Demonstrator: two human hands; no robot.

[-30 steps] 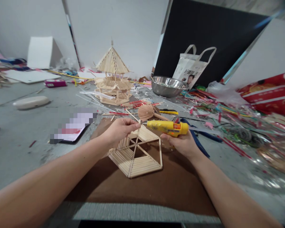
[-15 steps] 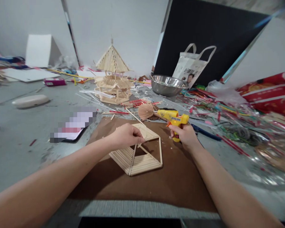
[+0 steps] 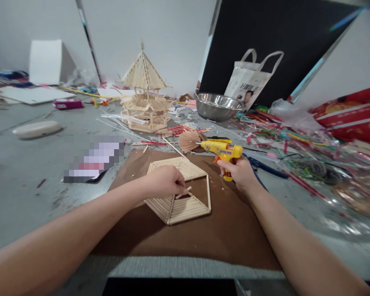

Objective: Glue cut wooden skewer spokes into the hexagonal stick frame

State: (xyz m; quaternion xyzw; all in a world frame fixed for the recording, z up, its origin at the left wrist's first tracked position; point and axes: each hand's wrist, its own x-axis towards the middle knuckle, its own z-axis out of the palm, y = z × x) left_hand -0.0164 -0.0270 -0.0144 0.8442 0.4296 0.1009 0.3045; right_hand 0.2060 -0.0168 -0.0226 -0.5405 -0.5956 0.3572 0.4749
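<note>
On a brown mat (image 3: 135,242) lies a flat hexagonal panel (image 3: 189,211) made of pale wooden sticks. Several of its triangular sections are filled with rows of sticks, and the one on its right shows bare mat inside the outer stick. My left hand (image 3: 168,181) is over the panel's middle, its fingers pinched on a short wooden stick (image 3: 188,189). My right hand (image 3: 242,172) grips a yellow hot glue gun (image 3: 223,151) by the handle, right of the panel, its nozzle pointing left. One finger is close to the orange trigger.
Behind the mat stands a stick pavilion model (image 3: 144,94). A metal bowl (image 3: 218,107) and white bag (image 3: 249,82) are at the back. Blue-handled pliers (image 3: 265,166) lie right, beside scattered plastic scraps. A phone (image 3: 95,160) and white oval case (image 3: 37,129) lie left. A paper fan (image 3: 189,142) is behind the panel.
My left hand has shifted slightly down and toward the panel's centre, where the short stick shows at its fingertips. The glue gun stays in my right hand, almost in place. The view has tilted slightly.
</note>
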